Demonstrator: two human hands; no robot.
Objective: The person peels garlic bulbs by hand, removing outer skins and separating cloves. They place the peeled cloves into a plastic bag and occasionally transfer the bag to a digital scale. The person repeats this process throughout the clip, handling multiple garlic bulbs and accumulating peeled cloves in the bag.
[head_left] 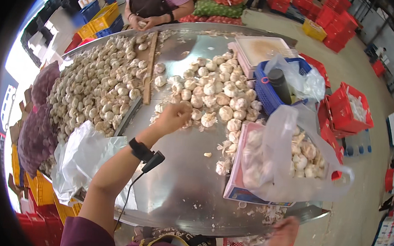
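My left hand [177, 113] is over the near edge of a heap of loose garlic bulbs [222, 90], fingers curled; what they hold, if anything, is hidden. A black band with a corded device is on that wrist. Below the steel table's [179, 177] right front edge is my right hand [282, 236], blurred, over a red container with garlic skins. A translucent plastic bag of garlic [307, 161] stands in a pink box just above it. A stray clove [207, 155] lies on the steel.
A larger garlic pile [91, 82] lies left beside a wooden strip [149, 68] and white plastic sheet [78, 155]. A co-worker [153, 1] handles something across the table. A blue basket [266, 94], white tray [261, 47] and red crates [351, 107] are at right; mesh sacks [37, 124] at left.
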